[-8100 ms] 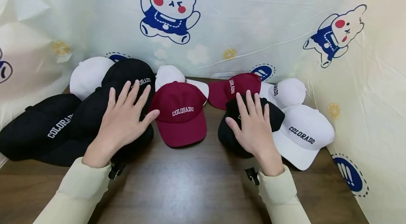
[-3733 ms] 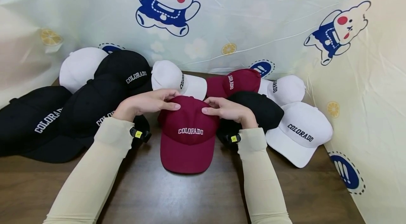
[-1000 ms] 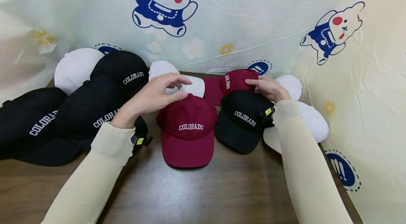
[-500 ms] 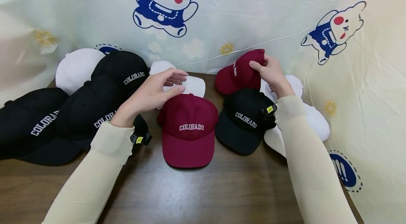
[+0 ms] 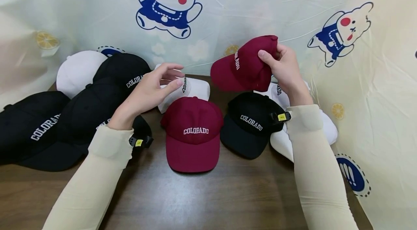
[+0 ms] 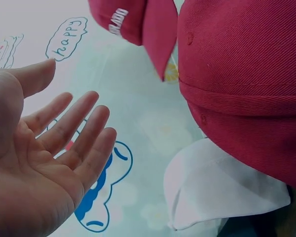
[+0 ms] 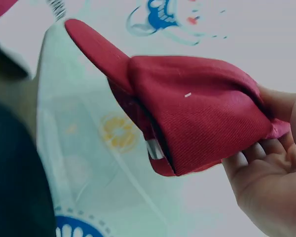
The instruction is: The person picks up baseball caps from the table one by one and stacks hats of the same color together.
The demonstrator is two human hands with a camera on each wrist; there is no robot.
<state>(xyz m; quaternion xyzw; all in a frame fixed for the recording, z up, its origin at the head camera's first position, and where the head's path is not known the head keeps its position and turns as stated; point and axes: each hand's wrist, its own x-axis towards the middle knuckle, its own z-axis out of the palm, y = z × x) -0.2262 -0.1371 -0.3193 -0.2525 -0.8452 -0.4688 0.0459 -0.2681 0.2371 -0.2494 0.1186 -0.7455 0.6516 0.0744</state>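
Note:
My right hand [image 5: 286, 71] grips a maroon baseball cap [image 5: 245, 63] by the back of its crown, held up off the table with the brim pointing left. In the right wrist view, thumb and fingers pinch that cap [image 7: 202, 108] from both sides. My left hand [image 5: 151, 85] hovers with relaxed fingers over a white cap [image 5: 198, 88], holding nothing; its palm [image 6: 34, 173] shows bare in the left wrist view. Just right of it, a second maroon cap [image 5: 192, 125] sits on the table, brim toward me. A black cap [image 5: 251, 123] stands beside that one.
Several black caps [image 5: 97, 99] and a white cap [image 5: 79, 72] are bunched at the left. White caps [image 5: 322, 128] sit at the right behind my forearm. A printed curtain [image 5: 228, 13] rises behind the brown table [image 5: 195, 201].
Earlier both hands were on the front maroon cap, which came forward. Since then my right hand has gripped the rear maroon cap and lifted it. My left hand has drawn back slightly leftward.

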